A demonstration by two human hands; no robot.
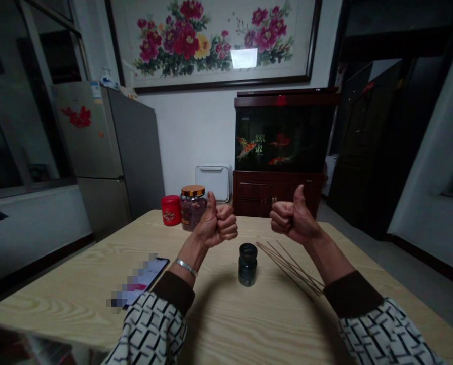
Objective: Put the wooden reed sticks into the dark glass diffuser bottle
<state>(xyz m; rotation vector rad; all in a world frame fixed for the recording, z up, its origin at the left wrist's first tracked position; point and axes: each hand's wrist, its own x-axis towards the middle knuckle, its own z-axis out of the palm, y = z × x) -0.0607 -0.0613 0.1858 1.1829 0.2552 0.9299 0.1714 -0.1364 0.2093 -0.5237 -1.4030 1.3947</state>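
My left hand is raised above the table in a fist with the thumb pointing up, and nothing is in it. Mirroring it, my right hand also makes a fist with its thumb up, holding nothing. Between and below the two hands, a small dark glass bottle stands upright on the table. Several thin brown sticks lie loosely fanned beside it, partly under my right forearm. A phone lies by my left sleeve, part of it blurred out.
On the wooden table, a clear jar with a gold lid and a red canister stand at the back left. Beyond are a fridge, a white box-like object and a fish tank on a cabinet.
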